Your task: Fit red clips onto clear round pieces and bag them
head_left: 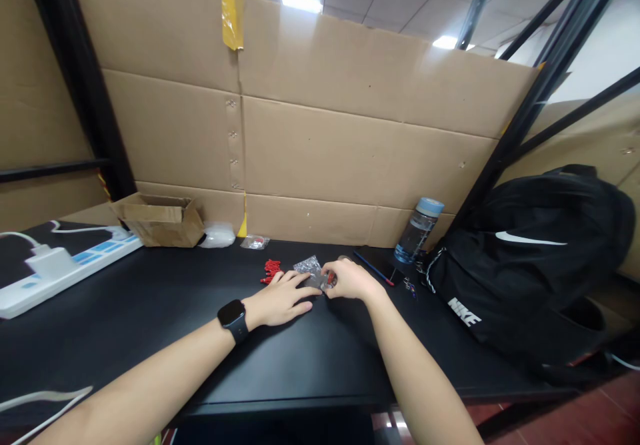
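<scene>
My left hand point(283, 298), with a black smartwatch on the wrist, lies flat on the black table point(150, 325), its fingers spread and pressing on a small clear plastic bag point(310, 271). My right hand point(347, 279) is curled at the bag's right edge, its fingers pinched on a small red piece point(331, 277). A little heap of red pieces point(271, 269) lies just beyond my left hand's fingers.
A white power strip point(60, 265) with a charger lies at the left. An open cardboard box point(160, 218), a clear bag point(217, 235) and a small packet point(255, 241) stand by the cardboard wall. A water bottle point(417, 231), pens point(373, 268) and a black backpack point(530, 258) sit right.
</scene>
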A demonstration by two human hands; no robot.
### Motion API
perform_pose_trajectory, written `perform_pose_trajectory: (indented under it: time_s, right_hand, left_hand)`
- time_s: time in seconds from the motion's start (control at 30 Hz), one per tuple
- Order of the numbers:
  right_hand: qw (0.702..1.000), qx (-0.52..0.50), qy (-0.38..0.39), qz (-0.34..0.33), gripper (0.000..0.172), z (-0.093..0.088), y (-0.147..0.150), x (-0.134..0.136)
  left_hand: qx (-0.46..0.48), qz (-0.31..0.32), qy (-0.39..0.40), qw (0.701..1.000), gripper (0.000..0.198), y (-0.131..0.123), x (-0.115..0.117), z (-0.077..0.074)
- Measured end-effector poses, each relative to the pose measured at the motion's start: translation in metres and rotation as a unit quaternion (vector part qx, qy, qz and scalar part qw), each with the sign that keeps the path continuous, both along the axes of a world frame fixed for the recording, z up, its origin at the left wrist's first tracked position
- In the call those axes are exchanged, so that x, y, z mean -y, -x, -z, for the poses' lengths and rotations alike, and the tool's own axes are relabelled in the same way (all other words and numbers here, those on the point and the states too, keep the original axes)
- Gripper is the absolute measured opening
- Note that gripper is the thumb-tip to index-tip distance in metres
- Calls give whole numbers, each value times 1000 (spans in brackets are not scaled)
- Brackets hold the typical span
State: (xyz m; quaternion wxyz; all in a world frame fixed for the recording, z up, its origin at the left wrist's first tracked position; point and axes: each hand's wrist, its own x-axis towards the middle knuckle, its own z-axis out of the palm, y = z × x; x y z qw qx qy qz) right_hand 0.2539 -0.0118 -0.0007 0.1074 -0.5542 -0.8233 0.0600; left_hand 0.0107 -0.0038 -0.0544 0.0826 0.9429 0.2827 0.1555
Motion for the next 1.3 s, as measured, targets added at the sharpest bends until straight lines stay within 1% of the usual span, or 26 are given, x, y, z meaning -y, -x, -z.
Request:
perform_pose_trajectory:
  time_s: [0.1,0.23,0.33,0.47,0.63,0.7,0.77,0.83,0.93,1.0,1.07,1.17,1.23,1.3]
  right_hand:
    - [1000,-1,14,-1,42,-3,-4,1]
    - [998,-11,34,-43,41,-5,-11,0]
    - [998,-25,31,-57,39,-4,-9,-3]
    - [995,-77,16,-66,39,2,-2,-7]
    - [979,-155,77,-109,41,7,-1,-11]
    - [981,-148,59,-110,37,9,-2,-13]
    - [989,-120,1,-90,36,10,0,-15]
    - [992,-99,-47,-65,40,12,3,-16]
    - [992,-100,-61,-49,45,17,8,-17]
    - [992,-98,-70,-33,41,20,11,-18]
    - [992,-88,-89,-3,37,25,15,-19]
    - [990,-82,-114,33,38,29,17,-21]
    - [990,-90,-111,21,42,28,16,-23]
    - [991,-102,-80,-40,39,24,11,-25]
  left_hand:
    - [0,2,-1,1000,44,0,0,1]
    - [-9,-2,-2,1000,44,0,0,1]
    - [-3,0,-5,1000,44,0,0,1]
    - [9,6,-2,1000,43,1,-2,2]
    - [17,18,3,1000,41,1,-3,3]
    - [25,23,5,999,40,1,-2,2]
    - [26,28,5,999,39,0,0,0]
    - [22,33,1,999,39,0,1,-3]
    - [15,33,-9,999,38,0,2,-5]
    - [11,32,-9,999,38,0,2,-5]
    - [7,33,-5,999,37,0,2,-4]
    - [5,30,-2,1000,35,0,2,-5]
    - [16,26,-10,999,30,-1,2,-9]
    - [45,14,-25,999,26,-1,1,-14]
